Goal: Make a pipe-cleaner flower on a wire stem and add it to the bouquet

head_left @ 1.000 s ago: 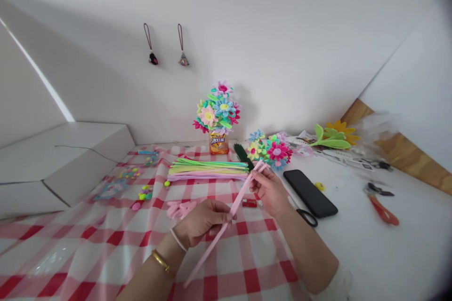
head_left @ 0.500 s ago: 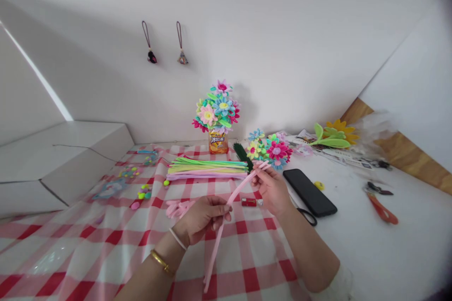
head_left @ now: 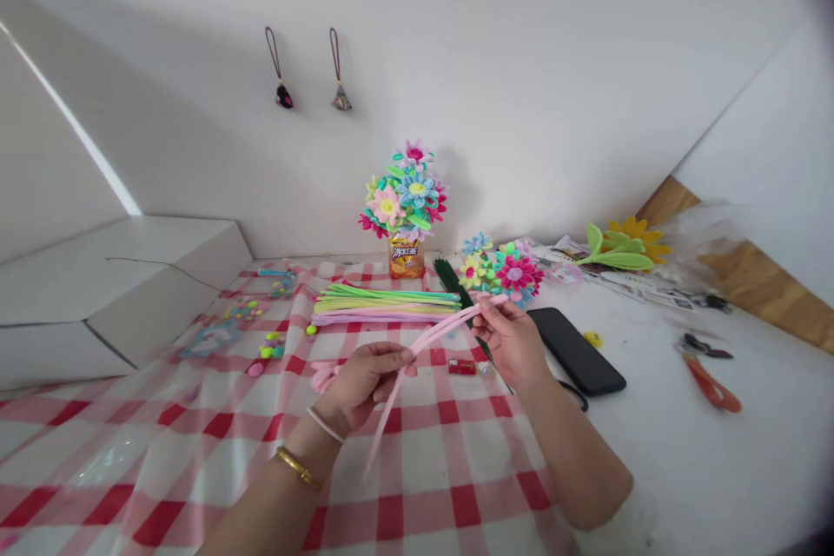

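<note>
Left hand (head_left: 367, 384) and right hand (head_left: 512, 346): fingers clamped on pink pipe cleaners (head_left: 446, 327), held over gingham tablecloth (head_left: 466, 460); not yet shaped, seemingly; pink loops (head_left: 322, 376) at left hand's 9 o'clock look already bent; from the grip, bouquet (head_left: 410, 194) at 11 looks finished; straight pastel bundle (head_left: 384, 306) at 10, likely unused.

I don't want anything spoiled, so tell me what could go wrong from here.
1. The pink strips are pinched in both hands, with a loose length hanging below the left hand; that part might swing or bend out of shape.
2. The left hand looks close to the pink loops on the checked cloth and could brush them aside.
3. The strip ends past the right hand appear near the flower bunch and might snag.
</note>
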`<state>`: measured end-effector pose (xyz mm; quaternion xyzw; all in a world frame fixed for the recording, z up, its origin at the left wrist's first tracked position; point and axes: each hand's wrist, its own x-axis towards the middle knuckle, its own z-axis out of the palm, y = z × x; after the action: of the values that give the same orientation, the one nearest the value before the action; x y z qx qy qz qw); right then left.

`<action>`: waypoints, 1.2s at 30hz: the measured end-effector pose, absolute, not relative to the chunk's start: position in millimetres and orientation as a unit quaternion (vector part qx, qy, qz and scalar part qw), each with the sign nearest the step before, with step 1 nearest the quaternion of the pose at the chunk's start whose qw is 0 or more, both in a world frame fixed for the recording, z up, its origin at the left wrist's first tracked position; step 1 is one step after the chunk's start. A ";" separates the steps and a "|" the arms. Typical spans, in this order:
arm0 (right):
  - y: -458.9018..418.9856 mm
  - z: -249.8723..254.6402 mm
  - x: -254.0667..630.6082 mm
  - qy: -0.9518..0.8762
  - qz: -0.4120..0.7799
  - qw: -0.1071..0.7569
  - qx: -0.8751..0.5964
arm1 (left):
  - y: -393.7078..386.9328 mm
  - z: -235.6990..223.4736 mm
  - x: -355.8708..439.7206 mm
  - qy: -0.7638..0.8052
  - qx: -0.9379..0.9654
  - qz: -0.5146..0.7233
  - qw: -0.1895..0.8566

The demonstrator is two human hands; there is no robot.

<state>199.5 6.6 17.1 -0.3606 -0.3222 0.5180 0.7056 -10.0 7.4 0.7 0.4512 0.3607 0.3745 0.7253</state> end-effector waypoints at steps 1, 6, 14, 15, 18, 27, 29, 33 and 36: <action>6.5 17.3 200.4 -0.323 0.516 0.704 -0.364 | 7.6 0.8 -11.1 0.365 0.456 0.360 0.727; 8.1 14.2 204.2 -0.334 0.514 0.696 -0.373 | 5.7 1.7 -9.4 0.372 0.463 0.334 0.732; 11.0 14.8 213.2 -0.359 0.497 0.686 -0.393 | 2.8 4.8 -6.2 0.369 0.450 0.356 0.731; 10.8 16.1 216.1 -0.371 0.482 0.681 -0.407 | 2.6 5.5 -6.7 0.369 0.448 0.354 0.733; 8.7 18.9 220.9 -0.424 0.440 0.643 -0.461 | 2.4 6.3 -7.5 0.363 0.447 0.354 0.737; -10.6 3.5 167.6 -0.583 0.511 0.460 -0.432 | -0.6 -2.9 2.5 0.350 0.450 0.359 0.739; -11.7 0.4 161.1 -0.572 0.531 0.474 -0.408 | -1.9 -3.2 4.2 0.352 0.461 0.357 0.733; -8.4 -0.7 165.8 -0.528 0.568 0.481 -0.409 | -0.8 -3.2 3.7 0.398 0.475 0.353 0.701; -5.6 0.7 173.0 -0.471 0.595 0.499 -0.419 | 2.3 -3.3 1.1 0.471 0.488 0.344 0.649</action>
<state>173.0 -5.6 0.7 -0.4194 -0.4707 0.5946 0.4990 1.1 2.3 -3.3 0.4877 0.4714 0.3443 0.6491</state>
